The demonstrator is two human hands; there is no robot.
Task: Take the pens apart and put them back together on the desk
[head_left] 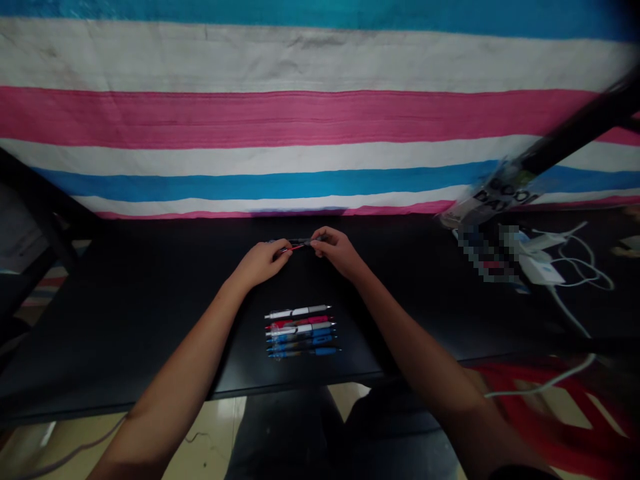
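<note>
A slim red and dark pen is held level between my two hands over the back half of the black table. My left hand pinches its left end, and my right hand pinches the right end. Another dark, slender item lies just behind it, partly hidden by my fingers. Nearer to me, several pens lie side by side: a white and grey pen at the back, then a red pen, another white pen and several blue pens at the front.
The black table meets a striped sheet at its back. On the right are a white power strip with cables, a clear plastic bag and a black post. A red stool stands below right.
</note>
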